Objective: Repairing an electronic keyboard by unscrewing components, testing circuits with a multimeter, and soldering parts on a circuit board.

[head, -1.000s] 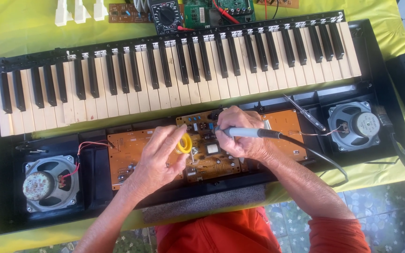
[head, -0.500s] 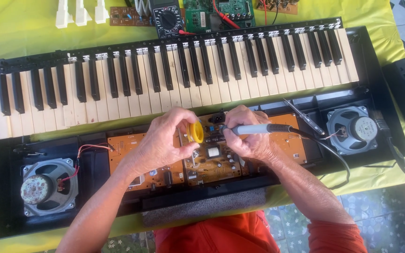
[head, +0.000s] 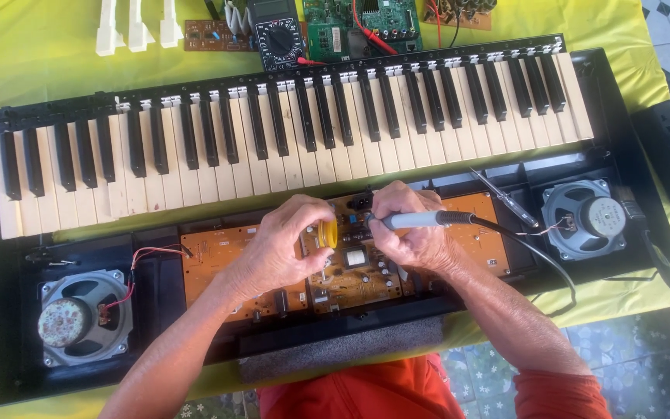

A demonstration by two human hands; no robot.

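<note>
Both hands at work over an opened keyboard's circuit board (head: pixel 219 271)

Head view — the left hand (head: pixel 281 244) pinches a small yellow spool (head: pixel 326 234); the right hand (head: pixel 409 229) grips a grey soldering iron (head: pixel 420 220) — both above the board, between two speakers.

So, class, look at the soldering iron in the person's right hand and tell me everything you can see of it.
The soldering iron has a pale grey-blue handle, plastic by the look of it, lying almost level and pointing left. The right hand grips it like a pen, fingers wrapped round the front, so the tip is hidden. It is held over the orange circuit board inside the opened keyboard. A black cord leaves its rear end and curves away right and down over the black case edge.
</note>
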